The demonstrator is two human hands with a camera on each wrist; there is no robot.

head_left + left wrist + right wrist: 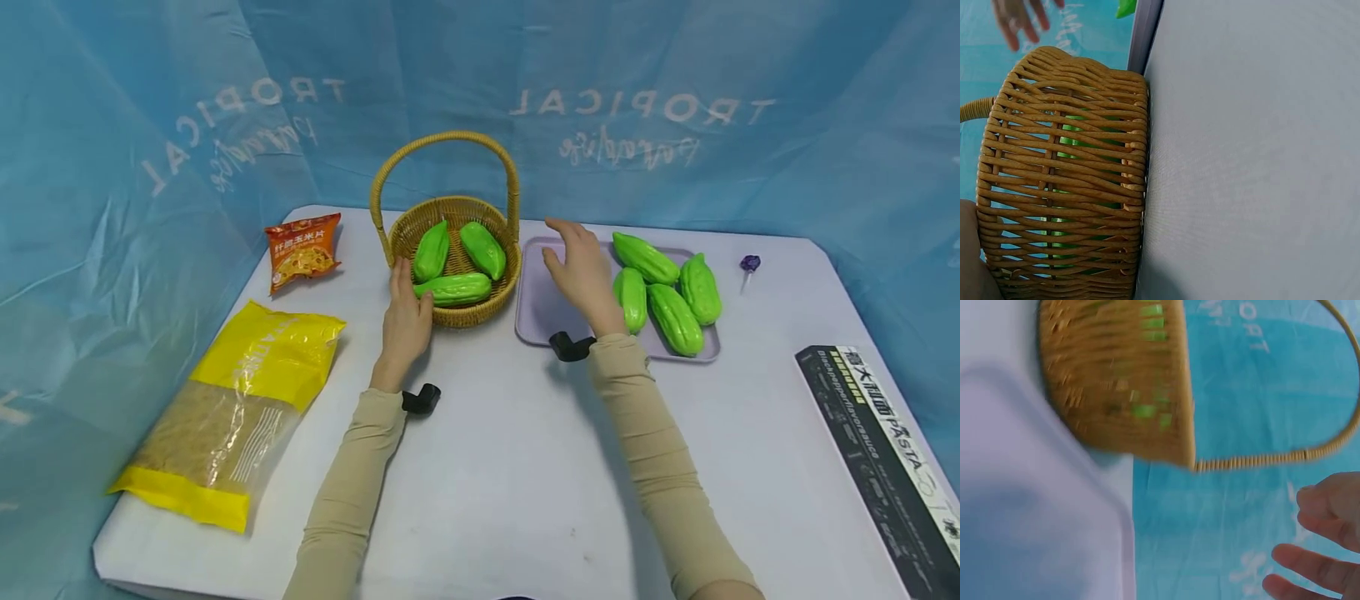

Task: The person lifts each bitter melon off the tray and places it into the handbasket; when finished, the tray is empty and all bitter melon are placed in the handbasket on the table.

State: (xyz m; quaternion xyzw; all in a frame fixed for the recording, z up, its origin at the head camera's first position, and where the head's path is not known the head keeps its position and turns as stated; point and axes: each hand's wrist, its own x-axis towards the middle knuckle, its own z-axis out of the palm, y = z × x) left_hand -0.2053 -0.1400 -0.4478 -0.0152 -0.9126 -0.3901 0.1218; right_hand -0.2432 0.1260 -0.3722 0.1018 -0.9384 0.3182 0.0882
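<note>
My left hand [405, 321] grips the near left rim of a woven wicker basket [472, 315], its thumb on the rim beside a green bitter melon [457, 288]. Two more bitter melons lie in the basket, whose tall handle [450, 136] arches upward. In the left wrist view, green shows through the basket's weave [1066, 181]. My right hand [585, 271], fingers spread and holding nothing, hovers over the left part of a lilac tray [536, 325]. Several bitter melons [675, 321] lie on the tray's right side. In the right wrist view, the fingertips [1294, 556] stand apart from the basket handle.
An orange snack bag [303, 250] and a large yellow bag of pasta [232, 408] lie on the left. To the right are a purple lollipop [749, 264] and a long black pasta box [877, 467]. A blue printed curtain [450, 67] hangs behind the white table [495, 467].
</note>
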